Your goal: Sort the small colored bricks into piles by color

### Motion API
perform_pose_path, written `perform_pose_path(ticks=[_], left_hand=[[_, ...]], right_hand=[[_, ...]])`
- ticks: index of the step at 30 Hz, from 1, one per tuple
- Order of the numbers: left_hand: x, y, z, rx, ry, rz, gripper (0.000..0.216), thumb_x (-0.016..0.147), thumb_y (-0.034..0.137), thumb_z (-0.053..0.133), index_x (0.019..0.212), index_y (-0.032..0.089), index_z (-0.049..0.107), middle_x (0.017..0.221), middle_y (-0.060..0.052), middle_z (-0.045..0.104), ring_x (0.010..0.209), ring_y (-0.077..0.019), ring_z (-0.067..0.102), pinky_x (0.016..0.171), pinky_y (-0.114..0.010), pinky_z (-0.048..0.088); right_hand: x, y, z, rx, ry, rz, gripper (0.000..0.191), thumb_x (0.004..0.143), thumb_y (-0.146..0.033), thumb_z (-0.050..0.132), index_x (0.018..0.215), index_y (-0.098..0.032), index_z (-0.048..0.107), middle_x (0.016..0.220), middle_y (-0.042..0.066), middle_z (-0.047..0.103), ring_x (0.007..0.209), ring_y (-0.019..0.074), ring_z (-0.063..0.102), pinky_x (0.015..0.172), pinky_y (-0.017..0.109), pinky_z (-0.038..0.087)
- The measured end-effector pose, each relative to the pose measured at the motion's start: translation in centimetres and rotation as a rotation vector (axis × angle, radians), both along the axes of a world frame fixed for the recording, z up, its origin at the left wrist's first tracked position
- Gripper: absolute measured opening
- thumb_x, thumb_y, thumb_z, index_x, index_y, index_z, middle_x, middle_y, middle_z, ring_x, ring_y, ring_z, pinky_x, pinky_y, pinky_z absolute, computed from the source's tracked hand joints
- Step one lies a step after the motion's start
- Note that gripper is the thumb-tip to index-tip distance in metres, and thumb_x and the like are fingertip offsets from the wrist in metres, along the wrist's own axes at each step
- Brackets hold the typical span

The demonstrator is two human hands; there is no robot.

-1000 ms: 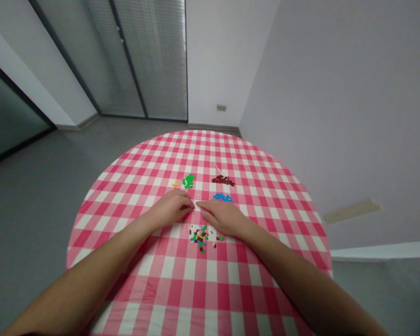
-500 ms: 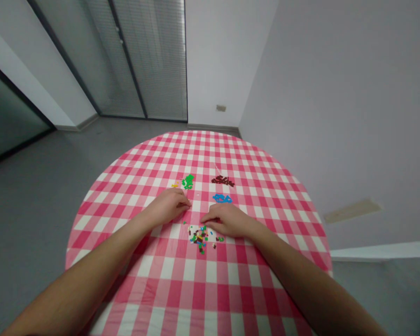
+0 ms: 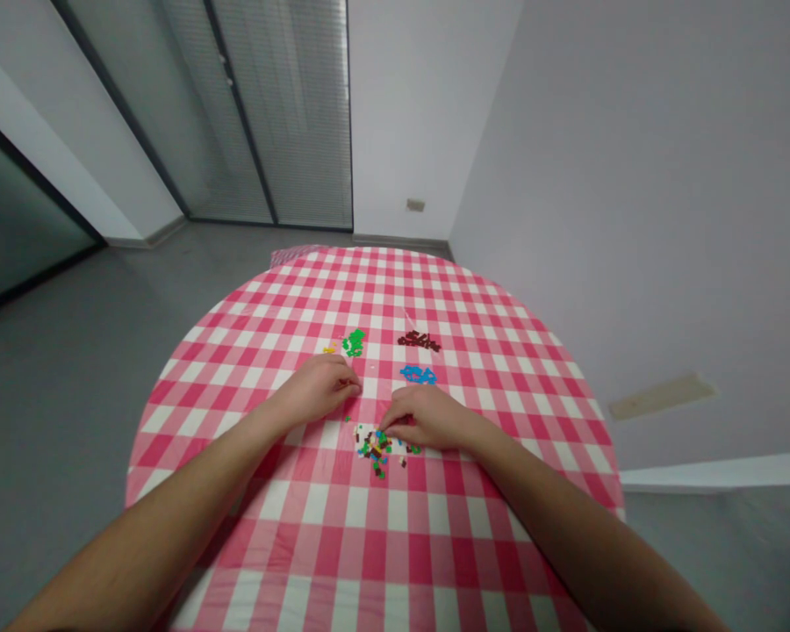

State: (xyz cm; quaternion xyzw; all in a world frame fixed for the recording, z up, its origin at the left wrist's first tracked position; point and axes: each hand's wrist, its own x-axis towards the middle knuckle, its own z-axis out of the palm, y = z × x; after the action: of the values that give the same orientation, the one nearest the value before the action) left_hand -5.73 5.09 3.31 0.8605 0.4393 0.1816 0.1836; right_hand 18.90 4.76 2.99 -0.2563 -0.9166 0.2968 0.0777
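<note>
A mixed heap of tiny coloured pieces (image 3: 375, 443) lies on a round table with a red and white checked cloth (image 3: 369, 544). My right hand (image 3: 427, 417) rests at the heap's right edge, fingers curled with the tips pinched at the pieces. My left hand (image 3: 319, 391) lies to the left of it, fingers curled and pinched on the cloth; what they hold is too small to see. Beyond the hands sit sorted clusters: green pieces (image 3: 354, 341), dark brown pieces (image 3: 420, 340), blue pieces (image 3: 419, 375) and a few yellow ones (image 3: 330, 348).
The table stands in a room corner, with a grey wall close on the right and grey floor on the left. Glass doors with blinds (image 3: 283, 105) are at the back. The cloth's far edge is folded up at the back left (image 3: 290, 255).
My right hand has drawn back from beside the left hand's fingertips to the mixed heap. The left hand has barely moved.
</note>
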Motion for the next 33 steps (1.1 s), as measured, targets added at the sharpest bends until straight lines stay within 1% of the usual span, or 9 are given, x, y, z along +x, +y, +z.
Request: perform_pose_path(ticks=[5,8,12,16,25,33], left_hand=[[0.2,-0.2,0.2,-0.009,-0.012,0.008,0.021,0.091,0.024,0.056,0.083,0.021,0.075,0.081,-0.005,0.071,0.081,-0.0198,0.063,0.078,-0.034,0.049],[0.3,-0.3,0.2,-0.012,-0.015,0.009,0.02,0.091,0.024,0.056,0.084,0.021,0.075,0.081,-0.005,0.071,0.08,-0.0194,0.062,0.078,-0.034,0.049],[0.3,-0.4,0.2,-0.014,-0.016,0.004,0.02,0.092,0.023,0.056,0.084,0.022,0.075,0.082,-0.006,0.072,0.082,-0.0196,0.063,0.08,-0.034,0.049],[0.4,-0.4,0.3,-0.014,-0.014,0.002,0.02,0.091,0.022,0.057,0.085,0.019,0.075,0.082,-0.007,0.071,0.082,-0.0199,0.063,0.079,-0.033,0.048],[0.6,-0.7,0.6,-0.009,-0.003,-0.004,0.018,0.091,0.021,0.058,0.084,0.02,0.074,0.078,-0.005,0.07,0.078,-0.0194,0.062,0.076,-0.033,0.047],[0.8,-0.9,0.9,-0.012,0.0,-0.028,0.02,0.09,0.02,0.055,0.082,0.02,0.074,0.081,-0.004,0.074,0.078,-0.0196,0.062,0.076,-0.033,0.046]], right_hand=[[0.0,0.0,0.1,-0.012,0.026,-0.031,0.016,0.088,-0.016,0.061,0.089,-0.02,0.076,0.087,0.003,0.075,0.079,0.0164,0.066,0.072,0.028,0.046],[0.1,0.1,0.0,0.006,0.052,-0.056,0.018,0.088,-0.015,0.058,0.091,-0.02,0.075,0.088,0.004,0.074,0.08,0.0167,0.065,0.073,0.028,0.047],[0.1,-0.1,0.1,-0.009,0.064,-0.01,0.015,0.087,-0.017,0.063,0.093,-0.019,0.077,0.086,0.005,0.073,0.078,0.0161,0.064,0.071,0.027,0.046],[-0.1,-0.4,0.3,-0.004,0.048,0.043,0.015,0.086,-0.021,0.068,0.095,-0.019,0.079,0.085,0.005,0.073,0.078,0.016,0.064,0.07,0.026,0.044],[0.0,-0.8,0.5,-0.027,0.043,0.041,0.017,0.083,-0.021,0.07,0.097,-0.02,0.079,0.089,0.005,0.072,0.08,0.016,0.064,0.072,0.026,0.046],[0.1,-1.0,0.6,-0.056,0.016,0.022,0.014,0.078,-0.014,0.066,0.088,-0.019,0.075,0.088,0.004,0.072,0.079,0.0162,0.064,0.073,0.026,0.047]])
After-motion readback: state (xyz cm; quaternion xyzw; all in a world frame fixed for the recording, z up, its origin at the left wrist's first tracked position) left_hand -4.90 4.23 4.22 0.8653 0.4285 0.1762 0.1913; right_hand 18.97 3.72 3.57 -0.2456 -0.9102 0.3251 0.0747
